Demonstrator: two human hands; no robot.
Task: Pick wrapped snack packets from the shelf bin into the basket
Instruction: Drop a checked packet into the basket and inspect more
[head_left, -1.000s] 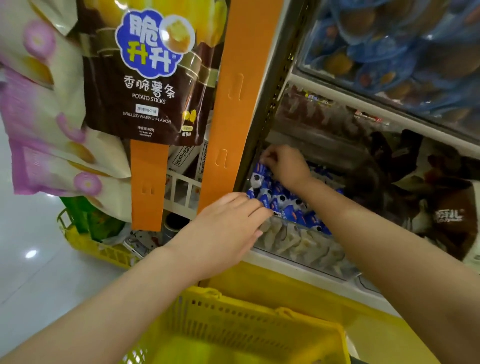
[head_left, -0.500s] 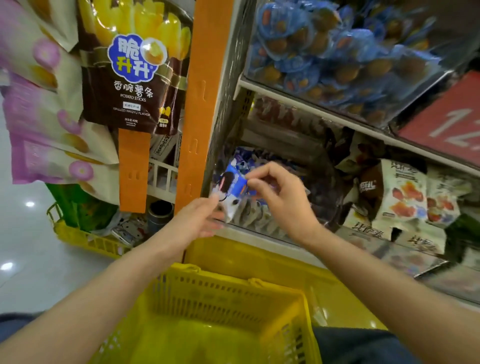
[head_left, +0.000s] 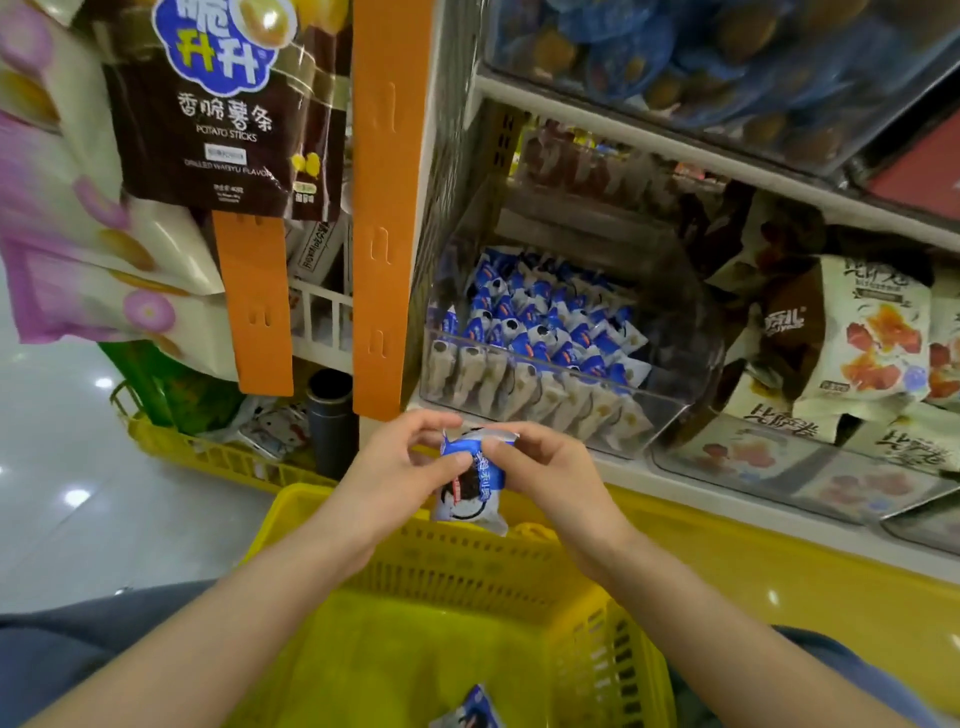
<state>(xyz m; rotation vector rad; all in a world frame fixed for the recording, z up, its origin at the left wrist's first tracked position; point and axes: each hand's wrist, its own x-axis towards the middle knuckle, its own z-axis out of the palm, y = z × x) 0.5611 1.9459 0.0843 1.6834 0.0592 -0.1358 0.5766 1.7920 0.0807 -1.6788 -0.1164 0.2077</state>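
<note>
blue-and-white wrapped snack packet (head_left: 469, 496) pinched at top by left hand (head_left: 400, 467) and right hand (head_left: 550, 478)
hanging over far rim of yellow plastic basket (head_left: 467, 566), below clear shelf bin (head_left: 519, 395)

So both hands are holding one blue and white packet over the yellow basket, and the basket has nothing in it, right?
Not quite: the head view shows another packet already lying in the yellow basket, at the picture's bottom edge. The rest holds: left hand and right hand both pinch the held packet over the basket.
</note>
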